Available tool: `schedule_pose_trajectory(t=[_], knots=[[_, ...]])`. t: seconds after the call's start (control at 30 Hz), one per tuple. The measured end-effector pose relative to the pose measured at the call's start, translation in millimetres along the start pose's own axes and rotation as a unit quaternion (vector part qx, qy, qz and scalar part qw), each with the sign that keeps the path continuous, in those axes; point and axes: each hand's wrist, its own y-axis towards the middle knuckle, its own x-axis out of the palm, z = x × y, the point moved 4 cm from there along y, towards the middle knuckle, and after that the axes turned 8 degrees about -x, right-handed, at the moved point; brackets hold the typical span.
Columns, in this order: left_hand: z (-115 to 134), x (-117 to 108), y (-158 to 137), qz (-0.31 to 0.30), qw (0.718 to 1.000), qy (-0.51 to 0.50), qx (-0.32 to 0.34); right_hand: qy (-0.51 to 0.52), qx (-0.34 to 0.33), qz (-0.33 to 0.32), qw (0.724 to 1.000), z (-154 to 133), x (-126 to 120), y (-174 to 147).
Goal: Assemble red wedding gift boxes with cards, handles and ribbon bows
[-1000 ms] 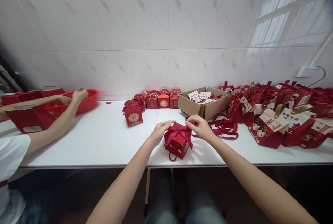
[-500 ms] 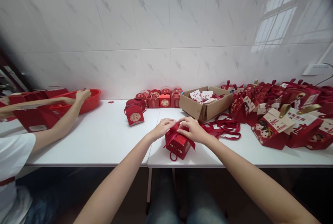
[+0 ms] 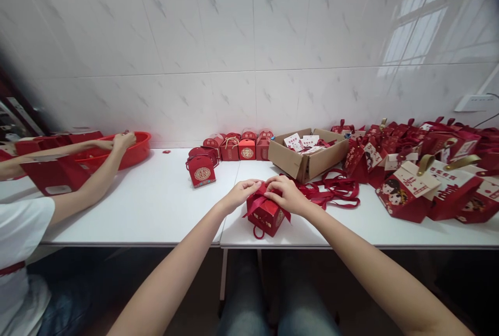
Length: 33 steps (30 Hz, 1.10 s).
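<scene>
A small red gift box [image 3: 268, 219] with gold print lies on the white table in front of me, a thin cord loop hanging from its near side. Across its top runs a dark red ribbon [image 3: 258, 203] tied in a bow. My left hand [image 3: 242, 193] pinches the ribbon at the bow's left, thumb and fingers together. From the other side my right hand [image 3: 285, 193] has its fingers closed on the bow's right part. The exact grip is partly hidden behind the fingers. Loose red ribbon [image 3: 335, 190] lies in a heap right of the box.
An open cardboard box [image 3: 304, 162] with printed cards stands behind. Several finished red boxes [image 3: 247, 149] line the wall, one [image 3: 202, 170] nearer. Many red gift bags [image 3: 409, 195] crowd the right. At left, a co-worker's hands [image 3: 123, 143] work over a red plastic basin [image 3: 142, 146].
Both hands stay at the bow, with only slight finger movement. The gift box has barely shifted. The co-worker's hands have come closer together above the basin.
</scene>
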Motion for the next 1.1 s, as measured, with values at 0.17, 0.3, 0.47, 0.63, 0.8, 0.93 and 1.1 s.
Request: schedule_pose_trajectory(t=[0.17,0.3,0.47,0.63,0.8,0.93,1.1], knots=[[4,-2,6,0.006,0.999,0.039,0.020,-0.025,-0.009,-0.023,0.999,-4,1,0],[4,-8,11,0.034,0.994,0.098,0.035,-0.016,-0.006,-0.038,0.999,-3,2,-1],[3,-15,10,0.078,0.982,0.171,0.032,-0.012,-0.014,-0.045,0.999,-3,3,-1],[14,-14,7,0.091,0.970,0.219,0.049,-0.002,-0.025,-0.057,0.998,-5,2,0],[27,-13,5,0.093,0.962,0.240,0.086,0.007,-0.034,-0.054,0.998,-5,3,0],[28,-12,0,0.106,0.964,0.230,0.081,0.058,-0.023,-0.038,0.997,-4,2,0],[9,-21,-18,0.141,0.981,0.126,0.050,0.259,0.137,0.100,0.951,22,-10,-23]])
